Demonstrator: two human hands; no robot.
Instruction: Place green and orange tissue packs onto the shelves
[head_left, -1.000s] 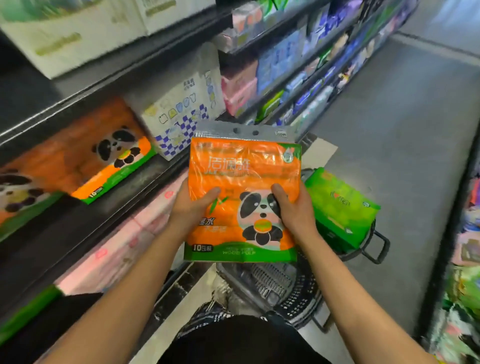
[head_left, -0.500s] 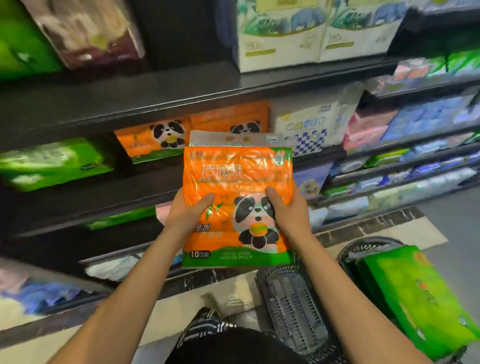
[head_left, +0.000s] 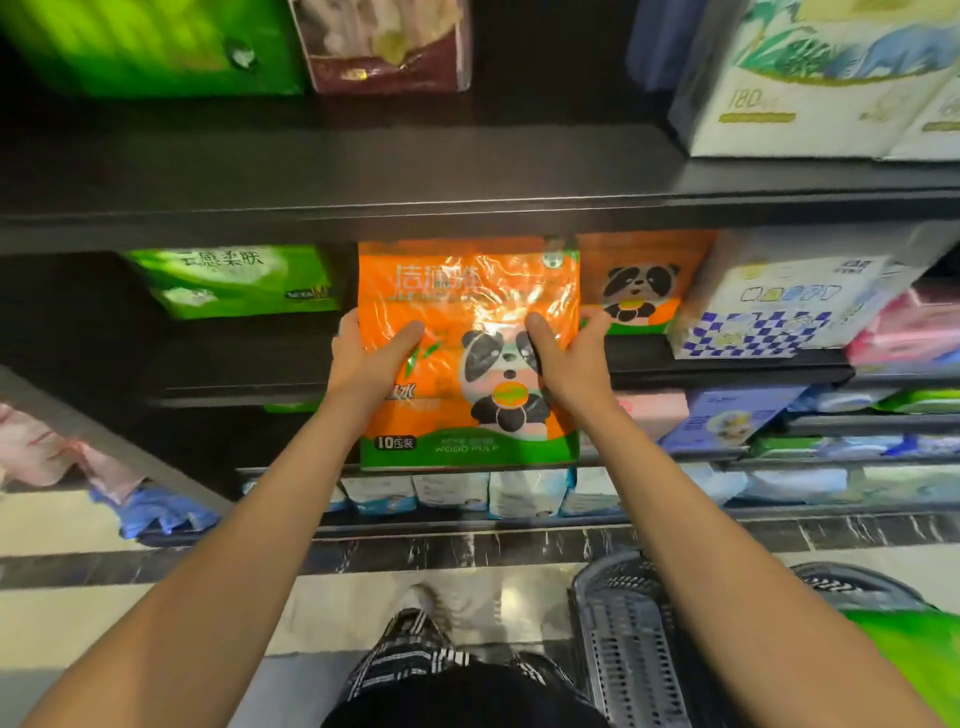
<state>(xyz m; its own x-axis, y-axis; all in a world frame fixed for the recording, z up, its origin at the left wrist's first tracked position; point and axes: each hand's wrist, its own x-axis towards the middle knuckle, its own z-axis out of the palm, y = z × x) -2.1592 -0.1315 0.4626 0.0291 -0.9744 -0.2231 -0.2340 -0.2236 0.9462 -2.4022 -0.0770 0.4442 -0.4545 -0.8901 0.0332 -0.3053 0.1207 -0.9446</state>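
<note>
On the far left of the middle shelf (head_left: 467, 358) a green tissue pack (head_left: 234, 280) lies flat, well apart from the hands. Next comes the left hand (head_left: 371, 358), thumb curled over the front of the orange panda pack (head_left: 467, 353) and the other fingers wrapped behind its left edge. The pack stands upright between the 2 hands, its long axis running top to bottom, the printed face toward the camera and its top edge just under the lip of the shelf above. The right hand (head_left: 569, 358) clamps the opposite edge the same way, thumb on the panda print, fingers hidden behind. Both hands grip at about the same height, near the pack's middle, so neither is nearer; both arms are stretched out about equally.

The slot that matters lies straight ahead of the pack, on the middle shelf. Just right of it a second panda pack (head_left: 641, 286) sits in the row, touching or nearly touching the held one; I cannot tell which. Further right stands a checkered pack (head_left: 779, 312). Low on the right, a dark basket (head_left: 634, 649) rests on the floor beside the person's leg.
</note>
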